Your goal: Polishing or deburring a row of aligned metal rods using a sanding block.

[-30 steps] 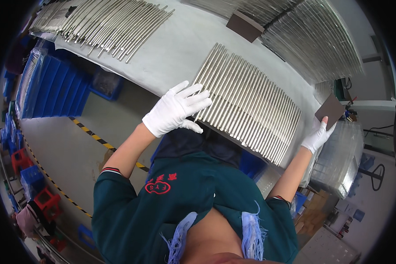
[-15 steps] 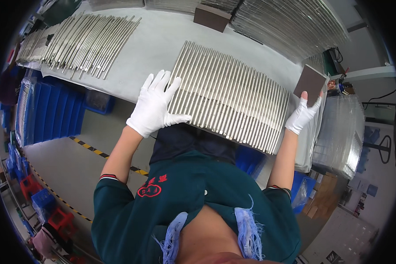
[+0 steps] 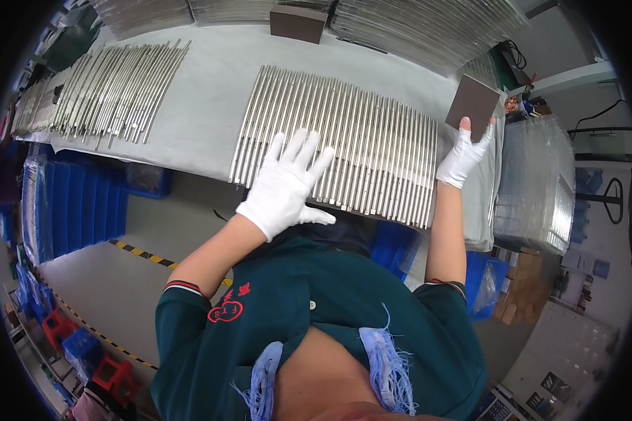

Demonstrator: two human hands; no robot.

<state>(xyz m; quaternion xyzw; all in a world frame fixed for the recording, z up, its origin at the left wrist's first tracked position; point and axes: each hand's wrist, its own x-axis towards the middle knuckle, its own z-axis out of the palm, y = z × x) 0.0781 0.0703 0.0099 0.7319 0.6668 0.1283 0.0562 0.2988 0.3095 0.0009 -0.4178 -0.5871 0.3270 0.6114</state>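
A row of shiny metal rods (image 3: pixel 358 133) lies side by side on the white-covered table (image 3: pixel 203 84) in front of me. My left hand (image 3: pixel 285 185), in a white glove, is spread over the near ends of the rods at the row's left part; whether it touches them I cannot tell. At the row's right end, my right hand (image 3: pixel 462 158) grips the lower edge of a flat brown rectangular block (image 3: pixel 475 104). Its glove leaves the thumb tip and a fingertip bare.
A looser pile of metal rods (image 3: pixel 112 91) lies at the table's left. Another brown block (image 3: pixel 296 24) stands at the back, near plastic-wrapped stacks (image 3: pixel 421 28). More wrapped trays (image 3: pixel 534 182) stand to the right. Blue bins (image 3: pixel 84 203) sit below the table's left edge.
My left hand has moved right, from the left end of the row onto the near ends of the rods. My right hand still holds the brown block. The whole view has shifted slightly.
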